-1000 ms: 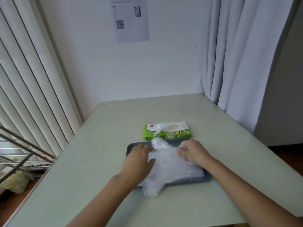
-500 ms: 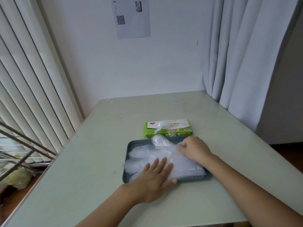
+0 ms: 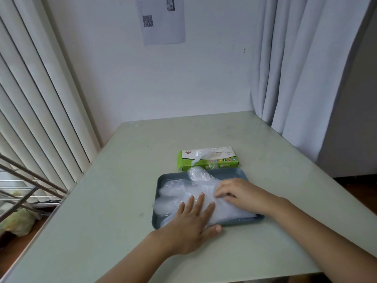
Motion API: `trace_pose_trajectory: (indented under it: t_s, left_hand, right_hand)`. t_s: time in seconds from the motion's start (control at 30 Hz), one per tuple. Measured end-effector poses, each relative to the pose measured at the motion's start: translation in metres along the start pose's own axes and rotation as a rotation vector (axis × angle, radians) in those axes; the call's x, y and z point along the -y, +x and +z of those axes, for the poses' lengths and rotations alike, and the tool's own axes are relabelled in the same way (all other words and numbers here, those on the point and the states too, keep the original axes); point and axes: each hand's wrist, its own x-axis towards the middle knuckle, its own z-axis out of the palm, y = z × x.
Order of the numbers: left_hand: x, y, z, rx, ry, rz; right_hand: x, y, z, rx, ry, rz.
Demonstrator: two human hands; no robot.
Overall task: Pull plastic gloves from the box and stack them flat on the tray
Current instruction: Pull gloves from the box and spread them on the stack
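A dark blue-grey tray point(image 3: 234, 172) lies on the pale green table, holding a pile of clear plastic gloves point(image 3: 175, 190) spread flat, fingers pointing left. My left hand point(image 3: 191, 223) presses flat on the near part of the pile with straight, spread fingers. My right hand point(image 3: 236, 193) rests on the right half of the pile, fingers bent down onto the plastic; whether they pinch it is unclear. Just behind the tray stands the green glove box point(image 3: 222, 161), with a glove point(image 3: 202, 155) sticking out of its top slot.
The table point(image 3: 114, 201) fills a corner: vertical blinds run along its left edge, white curtains hang at the right, and a wall with a taped paper sheet point(image 3: 161, 19) stands behind. A metal rack point(image 3: 22, 180) is at the lower left.
The crumpled glove held by both hands has been laid out on the tray. My left hand went from gripping it to pressing flat on the pile. My right hand slid slightly toward me.
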Motion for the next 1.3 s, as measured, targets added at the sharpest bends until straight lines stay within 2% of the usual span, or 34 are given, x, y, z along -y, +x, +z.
trace_pose_trajectory:
  t_s: [0.17, 0.37, 0.57, 0.67, 0.77, 0.9, 1.03, 1.13, 1.3]
  left_hand:
    - [0.0, 0.001, 0.001, -0.023, 0.027, -0.004]
    - [-0.003, -0.004, 0.0, -0.03, 0.077, 0.009]
    - [-0.001, -0.015, -0.011, 0.037, -0.023, 0.005]
    - [0.005, -0.02, -0.011, -0.013, -0.12, -0.02]
    - [0.014, -0.022, -0.014, -0.083, -0.156, -0.146]
    - [0.027, -0.021, -0.017, -0.199, -0.41, -0.322]
    - [0.036, -0.019, -0.008, -0.119, -0.331, -0.319]
    - [0.033, -0.02, -0.01, -0.119, -0.321, -0.316]
    - [0.036, -0.017, -0.009, -0.156, -0.339, -0.321]
  right_hand:
    - [-0.002, 0.013, 0.006, 0.132, -0.036, -0.032]
    - [-0.004, 0.036, -0.003, 0.169, -0.007, 0.107]
    - [0.0, 0.051, 0.0, 0.164, -0.03, 0.165]
    - [0.01, 0.045, 0.003, 0.042, -0.068, 0.155]
    - [0.021, 0.029, 0.016, -0.081, 0.005, 0.079]
    - [0.02, 0.015, 0.033, 0.059, 0.05, 0.007]
    - [0.012, 0.011, 0.034, 0.161, 0.09, 0.019]
    - [0.009, 0.011, 0.034, 0.207, 0.05, -0.014]
    - [0.004, 0.009, 0.033, 0.228, 0.167, -0.047]
